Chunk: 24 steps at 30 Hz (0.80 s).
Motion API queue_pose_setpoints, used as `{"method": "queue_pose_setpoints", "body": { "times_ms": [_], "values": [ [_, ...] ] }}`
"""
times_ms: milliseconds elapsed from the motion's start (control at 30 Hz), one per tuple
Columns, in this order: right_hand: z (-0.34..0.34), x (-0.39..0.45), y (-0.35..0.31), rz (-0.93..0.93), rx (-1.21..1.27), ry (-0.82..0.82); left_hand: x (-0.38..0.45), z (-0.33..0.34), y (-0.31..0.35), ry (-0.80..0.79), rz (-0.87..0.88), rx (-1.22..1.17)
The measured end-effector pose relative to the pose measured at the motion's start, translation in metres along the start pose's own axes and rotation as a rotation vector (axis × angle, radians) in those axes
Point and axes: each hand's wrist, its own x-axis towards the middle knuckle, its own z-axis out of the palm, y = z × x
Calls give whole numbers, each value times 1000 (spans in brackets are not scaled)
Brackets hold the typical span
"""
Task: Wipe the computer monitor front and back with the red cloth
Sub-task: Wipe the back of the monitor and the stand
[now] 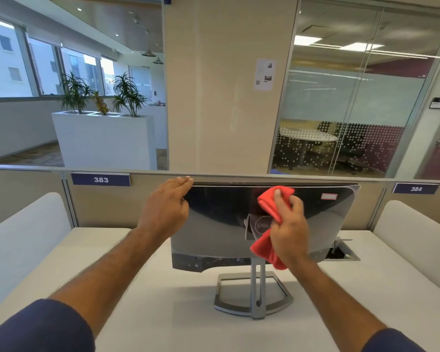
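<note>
The computer monitor (221, 222) stands on the white desk with its glossy dark back turned toward me; its grey stand (254, 293) is nearest me. My right hand (288, 229) grips the red cloth (272, 207) and presses it against the upper middle of the monitor's back, just above the round logo. The cloth's loose end hangs below my palm. My left hand (167, 207) holds the monitor's top left corner, fingers reaching over the top edge. The screen side is hidden.
The white desk (142, 275) is bounded by beige partition panels with number plates 383 (101, 179) and 384 (415, 188). White side dividers stand left and right. A cable cut-out (343, 251) opens in the desk right of the monitor.
</note>
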Motion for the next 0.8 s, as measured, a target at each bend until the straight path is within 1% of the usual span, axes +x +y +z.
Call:
{"method": "queue_pose_setpoints", "body": {
  "times_ms": [67, 100, 167, 233, 367, 433, 500, 633, 800],
  "values": [
    [11, -16, -3, -137, -90, -165, 1, 0, -1, -8, -5, -4],
    [14, -23, -2, -191, -145, -220, 1, -1, -1, -14, -5, -3],
    [15, -29, 5, -244, -225, -240, 0, -2, -3, -21, -1, 2],
    [11, -25, 11, -225, -244, -161, -1, -2, -4, -23, 0, -6],
    [-3, 4, 10, -17, -127, 98, 0, -1, -4, -19, -12, -55],
    [-5, 20, -1, 10, -110, 150, 1, -2, -5, -22, -22, -88],
    [0, 29, -17, -24, -115, 109, 3, -4, -6, -37, -18, -104],
    [22, 30, -62, -164, -120, -32, 3, -8, -8, -77, -15, -105],
    [51, 14, -109, -324, -38, -179, 3, -9, -9, -60, -9, -123]
  ]
}}
